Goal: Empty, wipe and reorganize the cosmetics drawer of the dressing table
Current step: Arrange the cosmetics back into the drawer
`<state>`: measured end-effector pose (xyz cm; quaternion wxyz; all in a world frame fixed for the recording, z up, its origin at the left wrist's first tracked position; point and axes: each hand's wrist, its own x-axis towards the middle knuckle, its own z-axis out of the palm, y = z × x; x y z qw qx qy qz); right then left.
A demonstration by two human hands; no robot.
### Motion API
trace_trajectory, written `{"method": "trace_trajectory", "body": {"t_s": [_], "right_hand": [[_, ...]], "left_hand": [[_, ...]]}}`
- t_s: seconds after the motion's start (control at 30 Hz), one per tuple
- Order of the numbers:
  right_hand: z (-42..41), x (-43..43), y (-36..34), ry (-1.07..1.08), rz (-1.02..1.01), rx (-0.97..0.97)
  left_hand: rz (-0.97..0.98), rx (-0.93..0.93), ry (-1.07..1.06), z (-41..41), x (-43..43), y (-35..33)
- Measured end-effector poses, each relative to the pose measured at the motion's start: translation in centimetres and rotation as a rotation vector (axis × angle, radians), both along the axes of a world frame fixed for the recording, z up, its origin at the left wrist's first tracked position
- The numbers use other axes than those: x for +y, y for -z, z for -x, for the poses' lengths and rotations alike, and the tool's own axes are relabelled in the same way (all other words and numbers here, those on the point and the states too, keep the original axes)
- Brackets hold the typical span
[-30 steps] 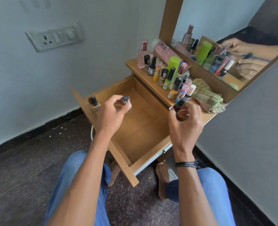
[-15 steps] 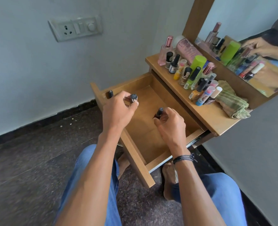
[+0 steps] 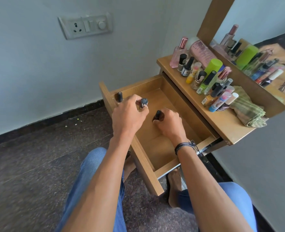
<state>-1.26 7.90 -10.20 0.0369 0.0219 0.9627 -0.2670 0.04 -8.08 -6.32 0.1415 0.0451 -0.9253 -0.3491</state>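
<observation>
The wooden drawer is pulled out of the dressing table. My left hand grips a small bottle with a dark grey cap over the drawer's far left part. My right hand holds a dark brown bottle with a black cap low inside the drawer, near its middle. One black-capped bottle stands in the drawer's far left corner. Most of the drawer floor is bare wood.
Several nail-polish bottles, tubes and perfumes crowd the table top under the mirror. A folded green checked cloth lies at its right end. A switch plate is on the wall. My knees and bare feet are below the drawer.
My right hand has come from the table top down into the drawer with the dark brown bottle. My left hand stays over the drawer's far left with its bottle. The camera has shifted left.
</observation>
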Motion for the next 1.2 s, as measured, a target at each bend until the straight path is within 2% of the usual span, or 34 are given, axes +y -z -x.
{"method": "trace_trajectory", "body": {"t_s": [0.27, 0.47, 0.6, 0.73, 0.97, 1.2], "right_hand": [[-0.7, 0.9, 0.3, 0.040, 0.126, -0.067], [-0.7, 0.6, 0.5, 0.007, 0.085, -0.044], [-0.3, 0.7, 0.6, 0.020, 0.096, -0.039], [-0.1, 0.7, 0.7, 0.024, 0.108, -0.051], [-0.1, 0.7, 0.7, 0.035, 0.099, -0.042], [0.0, 0.7, 0.7, 0.033, 0.092, -0.050]], "left_hand": [[0.038, -0.018, 0.030, 0.1, -0.1, -0.1], [0.146, -0.169, 0.132, 3.0, 0.1, -0.1], [0.124, -0.236, 0.193, 7.1, 1.6, -0.3], [0.157, -0.214, 0.220, 10.0, 4.3, 0.6], [0.220, -0.185, 0.140, 12.0, 6.8, 3.0], [0.180, -0.129, 0.128, 13.2, 7.3, 3.6]]}}
